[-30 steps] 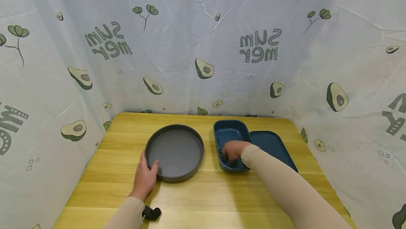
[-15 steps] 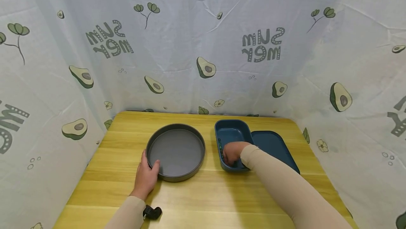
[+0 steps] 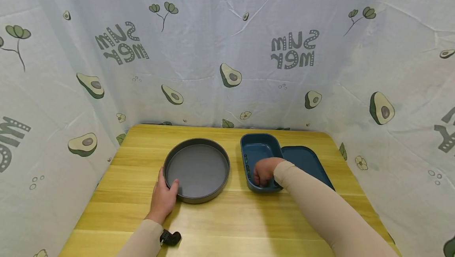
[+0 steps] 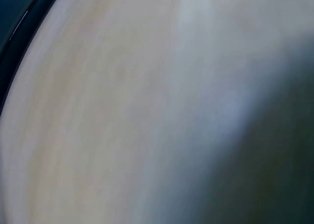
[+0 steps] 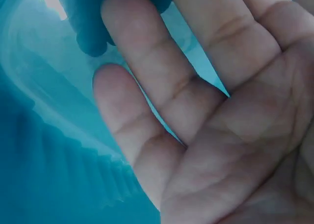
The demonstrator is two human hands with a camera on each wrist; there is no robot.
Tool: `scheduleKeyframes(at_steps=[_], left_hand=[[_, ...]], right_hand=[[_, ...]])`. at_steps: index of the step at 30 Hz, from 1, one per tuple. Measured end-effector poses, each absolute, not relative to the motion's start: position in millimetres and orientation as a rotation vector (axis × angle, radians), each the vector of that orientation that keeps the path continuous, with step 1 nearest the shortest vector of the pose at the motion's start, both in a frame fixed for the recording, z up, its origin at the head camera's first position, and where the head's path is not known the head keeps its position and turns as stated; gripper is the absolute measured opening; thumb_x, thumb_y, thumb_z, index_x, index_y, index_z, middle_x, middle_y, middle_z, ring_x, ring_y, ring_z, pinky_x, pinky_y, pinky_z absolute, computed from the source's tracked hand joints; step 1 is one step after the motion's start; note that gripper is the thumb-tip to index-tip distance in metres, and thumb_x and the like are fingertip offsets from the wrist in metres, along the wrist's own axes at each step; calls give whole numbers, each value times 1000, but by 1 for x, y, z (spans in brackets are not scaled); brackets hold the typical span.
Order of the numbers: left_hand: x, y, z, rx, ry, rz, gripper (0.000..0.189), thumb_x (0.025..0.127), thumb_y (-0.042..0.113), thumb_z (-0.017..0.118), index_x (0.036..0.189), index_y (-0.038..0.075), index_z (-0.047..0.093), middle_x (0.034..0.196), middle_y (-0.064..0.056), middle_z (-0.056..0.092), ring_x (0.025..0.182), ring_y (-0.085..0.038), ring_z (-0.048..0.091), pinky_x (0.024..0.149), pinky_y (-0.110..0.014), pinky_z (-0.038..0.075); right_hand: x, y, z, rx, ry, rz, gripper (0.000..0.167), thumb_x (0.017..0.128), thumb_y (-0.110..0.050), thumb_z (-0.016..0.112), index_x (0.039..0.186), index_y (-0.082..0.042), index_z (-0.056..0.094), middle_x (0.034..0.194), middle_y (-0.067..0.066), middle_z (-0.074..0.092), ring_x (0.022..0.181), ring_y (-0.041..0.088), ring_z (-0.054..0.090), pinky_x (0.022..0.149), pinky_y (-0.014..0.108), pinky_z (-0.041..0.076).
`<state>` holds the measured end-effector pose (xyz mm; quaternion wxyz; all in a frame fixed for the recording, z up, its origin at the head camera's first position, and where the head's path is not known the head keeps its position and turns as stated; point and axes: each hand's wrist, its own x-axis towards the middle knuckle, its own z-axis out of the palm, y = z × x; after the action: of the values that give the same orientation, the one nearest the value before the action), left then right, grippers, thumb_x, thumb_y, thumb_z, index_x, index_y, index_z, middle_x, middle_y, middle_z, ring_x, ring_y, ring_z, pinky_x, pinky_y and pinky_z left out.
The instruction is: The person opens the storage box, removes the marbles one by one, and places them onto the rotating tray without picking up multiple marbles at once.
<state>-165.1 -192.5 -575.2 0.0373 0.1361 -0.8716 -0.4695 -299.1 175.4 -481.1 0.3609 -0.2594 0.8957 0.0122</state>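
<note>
My left hand [image 3: 164, 199] grips the near-left rim of a round grey pan [image 3: 197, 170], thumb over the inside edge and fingers outside the wall. In the left wrist view the pan's dark wall [image 4: 22, 42] curves through the top left corner. My right hand [image 3: 264, 170] reaches down into a deep blue rectangular box [image 3: 261, 137]. Beside it, a row of small dark green beads [image 3: 247, 165] lies along the box's left wall. The right wrist view shows the palm and fingers [image 5: 147, 52] near dark rounded lumps [image 5: 91, 42]; I cannot tell whether the hidden fingertips pinch anything.
A flat dark blue lid or tray [image 3: 305, 164] lies right of the box, partly under my right sleeve. The wooden table [image 3: 220, 225] carries everything. Behind and at both sides hangs a white cloth [image 3: 199, 51] with avocado prints. A black wrist device [image 3: 170, 238] sits at my left cuff.
My right hand has shifted slightly rightward inside the box, and more of the bead row now shows. My left hand and the pan have stayed in place.
</note>
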Motion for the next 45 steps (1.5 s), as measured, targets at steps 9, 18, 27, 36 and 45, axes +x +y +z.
scheduleKeyframes(at_steps=[9, 18, 27, 36, 45], left_hand=[[-165, -192, -575, 407, -2673, -1452, 84, 110, 36, 52, 170, 7, 2, 168, -32, 27, 151, -54, 32, 122, -69, 30], [-165, -193, -575, 409, -2680, -1437, 84, 110, 36, 52, 170, 8, 2, 168, -32, 27, 151, -54, 32, 122, -69, 30], [-166, -193, -576, 408, -2681, -1434, 84, 110, 36, 52, 170, 8, 1, 169, -32, 27, 151, -55, 32, 122, -70, 30], [-165, -192, -574, 410, -2669, -1447, 84, 109, 36, 53, 170, 7, 2, 167, -33, 29, 150, -55, 33, 121, -69, 30], [-165, -192, -576, 418, -2674, -1434, 84, 109, 35, 53, 170, 7, 2, 167, -33, 28, 150, -55, 33, 122, -69, 30]], right_hand=[[-295, 178, -477, -613, 2247, 95, 28, 88, -1, 73, 89, -29, 76, 92, -9, 70, 88, 15, 58, 90, 41, 56], [-295, 178, -481, -651, 2236, 108, 33, 88, 1, 70, 91, -31, 78, 95, -11, 71, 94, 16, 57, 96, 40, 54], [-299, 173, -486, -708, 2197, -55, 30, 88, -3, 73, 103, -28, 82, 99, -15, 76, 104, 10, 62, 105, 40, 53], [-297, 171, -486, -700, 2191, -23, 28, 90, -6, 74, 101, -31, 81, 100, -16, 73, 102, 10, 59, 103, 39, 54], [-293, 169, -490, -725, 2129, -44, 24, 91, -4, 72, 92, -27, 78, 86, -15, 69, 82, 7, 53, 78, 28, 47]])
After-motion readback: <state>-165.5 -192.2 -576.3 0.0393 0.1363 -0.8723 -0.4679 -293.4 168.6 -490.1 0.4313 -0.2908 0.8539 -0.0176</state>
